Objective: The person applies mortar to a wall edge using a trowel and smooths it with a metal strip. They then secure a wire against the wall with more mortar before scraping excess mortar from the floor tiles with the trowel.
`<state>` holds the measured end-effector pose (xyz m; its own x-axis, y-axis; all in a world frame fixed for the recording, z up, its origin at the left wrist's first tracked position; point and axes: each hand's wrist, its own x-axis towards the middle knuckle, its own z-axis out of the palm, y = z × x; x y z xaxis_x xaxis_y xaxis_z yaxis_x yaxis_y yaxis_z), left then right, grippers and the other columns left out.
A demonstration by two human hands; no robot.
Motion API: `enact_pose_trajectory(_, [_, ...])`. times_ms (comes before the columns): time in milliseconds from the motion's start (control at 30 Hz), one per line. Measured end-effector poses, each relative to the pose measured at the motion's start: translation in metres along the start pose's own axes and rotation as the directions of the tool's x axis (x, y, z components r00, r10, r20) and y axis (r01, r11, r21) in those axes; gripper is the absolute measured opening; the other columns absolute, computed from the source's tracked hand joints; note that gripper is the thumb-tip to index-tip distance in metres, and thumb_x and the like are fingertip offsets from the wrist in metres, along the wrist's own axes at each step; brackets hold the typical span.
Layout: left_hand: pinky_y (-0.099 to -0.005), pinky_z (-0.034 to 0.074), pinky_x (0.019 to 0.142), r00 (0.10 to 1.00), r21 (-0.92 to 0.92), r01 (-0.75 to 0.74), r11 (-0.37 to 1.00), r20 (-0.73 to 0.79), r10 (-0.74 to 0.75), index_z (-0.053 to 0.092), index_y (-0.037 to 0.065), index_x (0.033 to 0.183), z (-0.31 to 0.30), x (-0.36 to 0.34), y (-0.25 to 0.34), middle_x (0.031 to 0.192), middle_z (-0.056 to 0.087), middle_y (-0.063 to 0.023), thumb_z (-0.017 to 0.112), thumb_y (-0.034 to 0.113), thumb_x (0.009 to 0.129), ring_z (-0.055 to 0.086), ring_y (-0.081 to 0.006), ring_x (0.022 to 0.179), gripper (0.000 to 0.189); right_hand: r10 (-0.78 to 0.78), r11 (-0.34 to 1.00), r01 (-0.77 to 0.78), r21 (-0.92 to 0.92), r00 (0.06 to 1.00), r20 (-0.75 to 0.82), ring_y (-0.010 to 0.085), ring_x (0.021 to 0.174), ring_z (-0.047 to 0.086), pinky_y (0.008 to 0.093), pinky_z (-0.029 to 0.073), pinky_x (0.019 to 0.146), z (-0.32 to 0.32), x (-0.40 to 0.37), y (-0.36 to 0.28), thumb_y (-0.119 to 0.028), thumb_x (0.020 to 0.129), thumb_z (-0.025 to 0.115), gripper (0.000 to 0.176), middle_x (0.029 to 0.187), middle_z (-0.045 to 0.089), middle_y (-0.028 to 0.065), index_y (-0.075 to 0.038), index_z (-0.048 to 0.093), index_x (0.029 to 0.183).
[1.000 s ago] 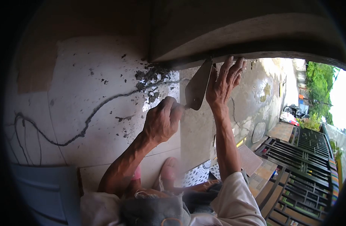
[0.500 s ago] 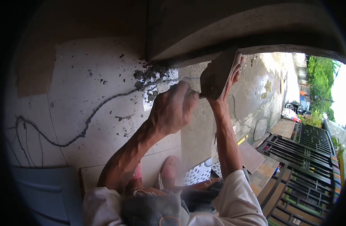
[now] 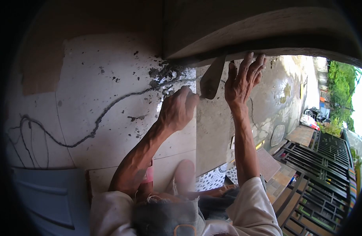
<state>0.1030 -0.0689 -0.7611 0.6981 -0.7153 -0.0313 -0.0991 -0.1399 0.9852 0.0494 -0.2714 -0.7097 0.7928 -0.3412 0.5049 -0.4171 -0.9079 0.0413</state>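
Note:
My left hand (image 3: 177,108) is closed around the handle end of a trowel (image 3: 212,80). The trowel's flat blade points up, its tip at the lower edge of the grey plastered ledge (image 3: 244,33). To the right of the blade, my right hand (image 3: 243,80) is open, back toward me, fingertips right at that same edge. Beneath the hands, clumps of dark wet mortar (image 3: 165,72) lie spattered on the pale tiled floor (image 3: 122,82).
A dark twisted cord (image 3: 96,128) snakes across the tiles from the left. A bluish panelled board (image 3: 51,196) is at lower left. On the right stand black metal railings (image 3: 307,161), with a patterned tile strip (image 3: 212,179) near my feet and greenery beyond.
My right hand has come out from behind the trowel blade, its fingers now spread at the ledge's edge. The trowel has shifted left and turned more edge-on, still in my left hand.

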Motion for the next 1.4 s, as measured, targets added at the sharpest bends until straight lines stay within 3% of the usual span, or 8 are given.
enact_pose_trajectory(333, [-0.0494, 0.050, 0.072, 0.996, 0.103, 0.067, 0.992, 0.046, -0.072, 0.057, 0.005, 0.098, 0.000, -0.012, -0.028, 0.085, 0.063, -0.0239, 0.049, 0.028, 0.098, 0.062, -0.0453, 0.083, 0.024, -0.016, 1.000, 0.016, 0.010, 1.000, -0.023, 0.0443, 0.150, 0.010, 0.0560, 0.016, 0.111, 0.001, 0.001, -0.001, -0.026, 0.095, 0.063, 0.069, 0.161, 0.016, 0.0262, -0.015, 0.030, 0.155])
enact_pose_trajectory(433, [-0.0489, 0.046, 0.065, 0.971, 0.081, 0.240, 0.967, 0.000, -0.241, 0.055, 0.000, 0.097, 0.002, -0.025, -0.043, 0.075, 0.061, -0.0245, 0.049, 0.034, 0.100, 0.059, -0.0486, 0.073, 0.035, -0.028, 0.999, 0.029, 0.018, 0.999, -0.040, 0.0425, 0.150, 0.009, 0.0547, 0.015, 0.112, 0.002, 0.001, 0.003, -0.025, 0.094, 0.064, 0.070, 0.162, 0.016, 0.0234, -0.017, 0.030, 0.155])
enact_pose_trajectory(667, [-0.0327, 0.043, 0.044, 0.894, 0.013, 0.445, 0.895, 0.051, -0.445, 0.057, 0.004, 0.091, -0.027, -0.087, -0.055, 0.061, 0.053, -0.0028, 0.050, 0.035, 0.099, 0.051, -0.0137, 0.044, 0.033, -0.172, 0.970, 0.169, 0.176, 0.985, -0.002, 0.0266, 0.153, 0.011, 0.0500, 0.014, 0.116, -0.015, -0.010, 0.020, -0.030, 0.097, 0.061, 0.067, 0.165, 0.018, 0.0053, -0.030, 0.029, 0.156])
enact_pose_trajectory(767, [-0.0486, 0.048, 0.077, 0.819, 0.205, 0.549, 0.810, 0.058, -0.570, 0.058, 0.000, 0.098, -0.030, -0.088, -0.033, 0.083, 0.067, -0.0196, 0.050, 0.036, 0.098, 0.064, -0.0413, 0.083, 0.036, -0.297, 0.953, 0.252, 0.168, 0.885, 0.357, 0.0228, 0.153, 0.011, 0.0516, 0.014, 0.117, -0.039, -0.046, 0.044, -0.031, 0.100, 0.055, 0.063, 0.165, 0.018, -0.0004, -0.032, 0.027, 0.156])
enact_pose_trajectory(900, [-0.0498, 0.048, 0.076, 0.943, 0.221, 0.310, 0.924, 0.051, -0.329, 0.056, 0.004, 0.101, -0.009, -0.077, -0.013, 0.094, 0.063, -0.0209, 0.047, 0.026, 0.099, 0.062, -0.0429, 0.087, 0.024, -0.218, 0.976, 0.181, 0.123, 0.761, 0.611, 0.0221, 0.153, 0.012, 0.0552, 0.020, 0.116, -0.066, -0.111, 0.057, -0.032, 0.102, 0.052, 0.061, 0.165, 0.018, -0.0023, -0.032, 0.025, 0.157])
enact_pose_trajectory(1100, [-0.0520, 0.049, 0.072, 0.990, 0.447, -0.053, 0.893, 0.140, -0.012, 0.056, 0.007, 0.103, 0.012, -0.048, -0.030, 0.103, 0.055, -0.0211, 0.041, 0.012, 0.097, 0.060, -0.0451, 0.087, 0.017, 0.255, 0.874, -0.436, 0.216, 0.789, 0.559, 0.0311, 0.152, 0.014, 0.0578, 0.022, 0.113, -0.036, -0.211, 0.007, -0.030, 0.101, 0.052, 0.062, 0.164, 0.020, 0.0112, -0.016, 0.026, 0.157])
enact_pose_trajectory(1200, [-0.0516, 0.049, 0.071, 0.991, 0.398, 0.019, 0.917, 0.113, -0.069, 0.055, 0.007, 0.103, 0.015, -0.040, -0.029, 0.103, 0.055, -0.0212, 0.042, 0.010, 0.096, 0.060, -0.0451, 0.087, 0.016, 0.130, 0.827, -0.473, 0.305, 0.687, 0.715, 0.0337, 0.151, 0.018, 0.0581, 0.024, 0.111, -0.038, -0.246, -0.034, -0.029, 0.101, 0.053, 0.062, 0.162, 0.023, 0.0147, -0.013, 0.027, 0.156])
enact_pose_trajectory(1400, [-0.0510, 0.048, 0.072, 0.984, 0.291, 0.177, 0.940, -0.020, -0.178, 0.055, 0.002, 0.102, 0.026, -0.028, -0.021, 0.089, 0.061, -0.0218, 0.045, 0.024, 0.100, 0.061, -0.0461, 0.082, 0.024, 0.113, 0.803, -0.437, 0.405, 0.779, 0.616, 0.0293, 0.150, 0.020, 0.0587, 0.029, 0.109, -0.031, -0.230, -0.035, -0.030, 0.100, 0.054, 0.061, 0.160, 0.028, 0.0107, -0.015, 0.031, 0.154])
